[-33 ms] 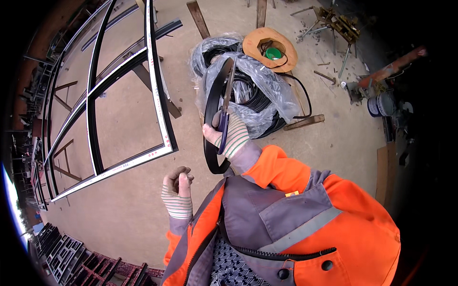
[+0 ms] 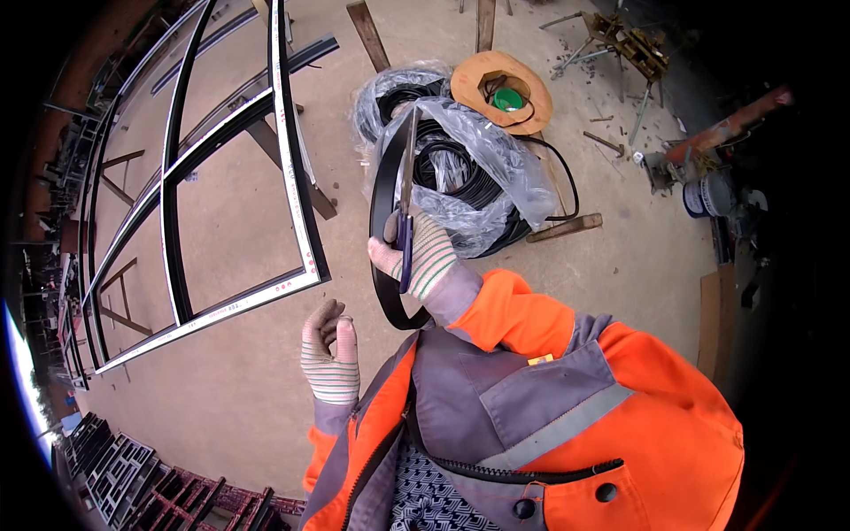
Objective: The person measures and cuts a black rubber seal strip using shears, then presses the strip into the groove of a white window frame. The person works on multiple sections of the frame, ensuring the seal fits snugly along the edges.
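Observation:
My right hand [image 2: 418, 252], in a striped knit glove, grips scissors [image 2: 405, 243] by their dark blue handles, with the blades pointing up and away. The same hand has hold of a black rubber strip [image 2: 382, 190]. The strip curves in a long loop beside the blades and down past the wrist. Lower and to the left, my left hand [image 2: 329, 354] wears a matching glove. Its fingers are loosely bent, the thumb stands apart from them, and nothing shows between them. Coils of black rubber strip [image 2: 452, 177] lie beyond my right hand, partly covered by clear plastic wrap [image 2: 509, 173].
On the left stands a large metal frame [image 2: 230, 305] with white-taped bars, on supports. A brown cardboard ring [image 2: 469, 75] holds a green roll [image 2: 507, 98]. Wooden legs [image 2: 567, 227] stick out around the coils. Farther right are a bucket [image 2: 706, 195] and a metal stand [image 2: 633, 49].
My right hand has moved slightly left with the scissors and strip, and the blades look more upright. The left hand's fingers and thumb have spread a little.

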The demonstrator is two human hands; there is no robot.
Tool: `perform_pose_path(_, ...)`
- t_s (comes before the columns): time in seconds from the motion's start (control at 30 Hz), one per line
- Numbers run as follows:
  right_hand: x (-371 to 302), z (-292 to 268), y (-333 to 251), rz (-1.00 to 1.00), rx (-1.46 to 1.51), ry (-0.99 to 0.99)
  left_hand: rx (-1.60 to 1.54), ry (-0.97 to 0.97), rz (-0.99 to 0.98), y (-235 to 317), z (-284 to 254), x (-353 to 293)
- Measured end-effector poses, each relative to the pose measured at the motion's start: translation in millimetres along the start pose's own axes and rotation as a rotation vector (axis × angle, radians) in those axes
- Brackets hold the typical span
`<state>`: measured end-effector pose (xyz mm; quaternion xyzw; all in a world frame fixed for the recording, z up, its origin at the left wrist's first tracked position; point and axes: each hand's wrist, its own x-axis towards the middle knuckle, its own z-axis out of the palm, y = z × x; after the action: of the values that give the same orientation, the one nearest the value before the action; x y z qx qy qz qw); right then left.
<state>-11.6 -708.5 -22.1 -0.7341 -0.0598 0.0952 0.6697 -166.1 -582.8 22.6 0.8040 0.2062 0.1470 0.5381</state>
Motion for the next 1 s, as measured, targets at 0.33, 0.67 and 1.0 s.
perform_pose_path(0.33, -4.7, -7.7, -80.6, -0.056, -0.181, -0.851, 0.779, -0.125, 0.758, 25.1, -15.2, 58.9)
perform_pose_path(0.67, 6.9, -32.0, -81.7, -0.100, -0.409, -0.993, 0.797, -0.415, 0.727, 46.6, -27.0, 84.0)
perform_pose_path(1.0, 12.1, -79.8, -84.1, -0.236, -0.337, -0.067, 0.212, 0.102, -0.329, -30.0, 8.4, 61.0)
